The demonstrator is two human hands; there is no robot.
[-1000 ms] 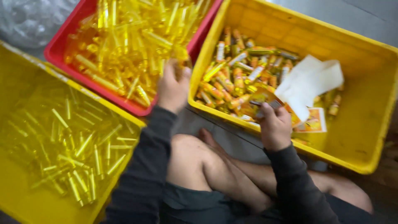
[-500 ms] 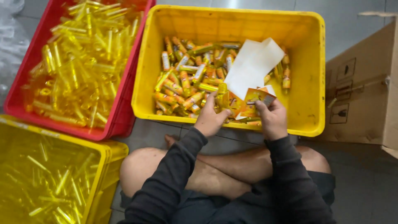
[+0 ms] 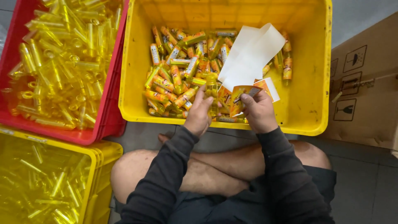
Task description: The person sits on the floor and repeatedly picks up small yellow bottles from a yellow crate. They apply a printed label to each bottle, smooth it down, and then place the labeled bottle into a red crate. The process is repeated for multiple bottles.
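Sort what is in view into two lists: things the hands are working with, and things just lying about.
In hand:
left hand holding a clear yellow plastic tube
right hand holding an orange printed label sheet
yellow plastic crate of labelled tubes

Lying about:
red plastic crate of bare yellow tubes
second yellow crate, lower left
brown cardboard box

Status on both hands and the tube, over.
Left hand holds a clear yellow tube upright over the yellow bin. Right hand pinches an orange label beside it. Nothing between them.
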